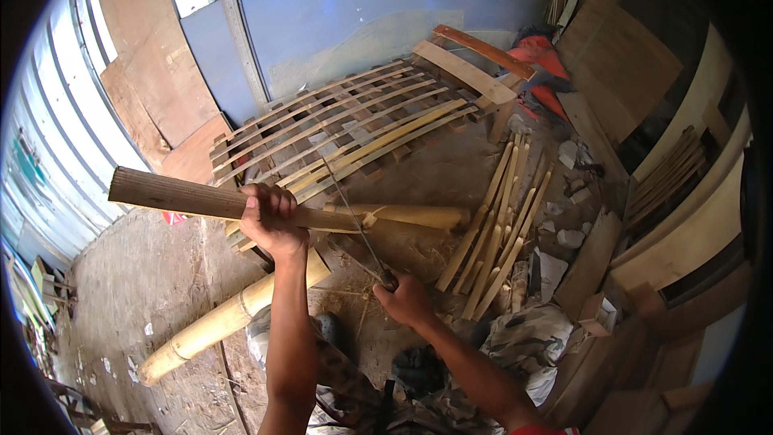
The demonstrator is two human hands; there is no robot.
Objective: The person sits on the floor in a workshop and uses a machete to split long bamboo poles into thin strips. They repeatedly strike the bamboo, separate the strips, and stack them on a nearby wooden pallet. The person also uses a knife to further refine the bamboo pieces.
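Observation:
My left hand (270, 221) grips a thick brown wooden club (173, 193), held level and reaching out to the left. My right hand (407, 300) is closed on the handle of a long thin blade (350, 209) that runs up and away from it. The blade crosses the end of a short pale bamboo piece (419, 215) lying on the dirt floor just right of the club. The club's near end sits against the bamboo and the blade. A thicker bamboo pole (221, 321) lies diagonally below my left forearm.
Several split bamboo strips (499, 225) lie fanned out to the right. A frame of bamboo slats (346, 125) leans on the blue wall, with wooden planks (471, 72) beside it. Boards (157, 72) stand at left, wood offcuts (596, 258) at right, crumpled cloth (523, 338) near my legs.

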